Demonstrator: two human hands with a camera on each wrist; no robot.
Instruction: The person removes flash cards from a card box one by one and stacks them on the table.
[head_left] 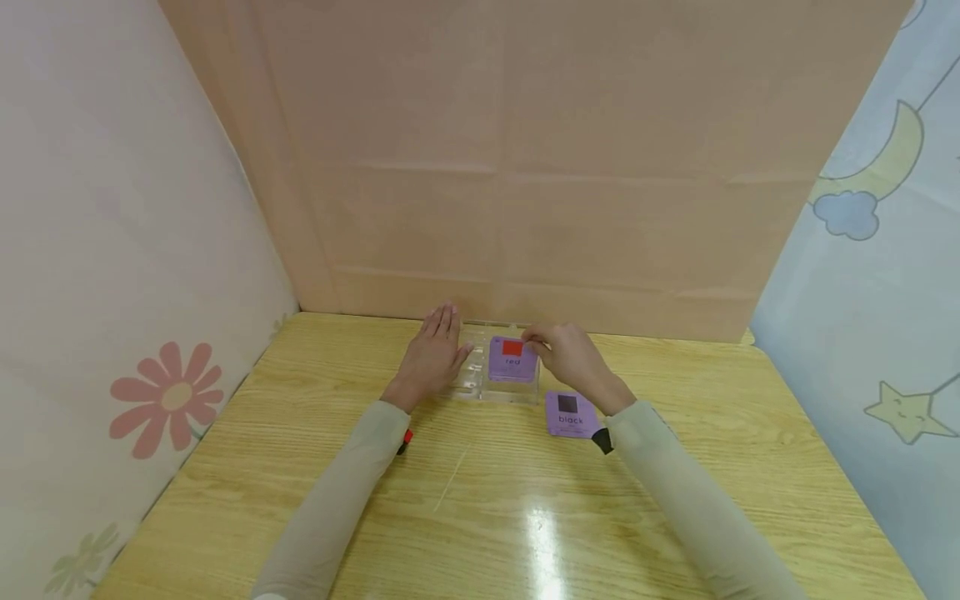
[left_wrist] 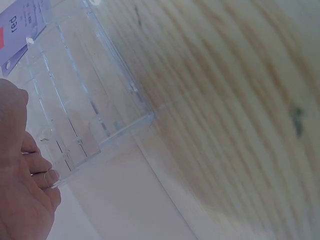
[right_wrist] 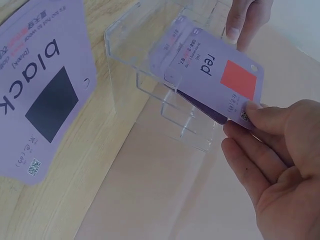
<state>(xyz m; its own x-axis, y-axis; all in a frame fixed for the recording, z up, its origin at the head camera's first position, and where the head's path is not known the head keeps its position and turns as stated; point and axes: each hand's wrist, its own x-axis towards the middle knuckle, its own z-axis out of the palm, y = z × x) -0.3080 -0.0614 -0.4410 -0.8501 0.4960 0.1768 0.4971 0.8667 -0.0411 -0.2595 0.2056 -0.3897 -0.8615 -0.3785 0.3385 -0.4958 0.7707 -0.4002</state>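
Note:
A purple card printed "red" (head_left: 513, 370) sits in a clear tiered plastic rack (head_left: 512, 397) near the back of the table. My right hand (head_left: 573, 358) pinches this card at one corner between thumb and fingers, as the right wrist view shows; another purple layer (right_wrist: 200, 106) is visible behind it. On the left side of the rack lies my left hand (head_left: 432, 358), fingers straight and touching the plastic (left_wrist: 75, 120). Just in front of the rack a purple card printed "black" (head_left: 567, 423) lies face up, nearest my right wrist.
A black object (head_left: 602, 441) pokes out beside the right sleeve, next to the black card. Under the left forearm shows a small red and black object (head_left: 406, 439), mostly hidden. A tan paper-like backdrop (head_left: 495, 208) stands directly behind the rack, with patterned walls on both sides.

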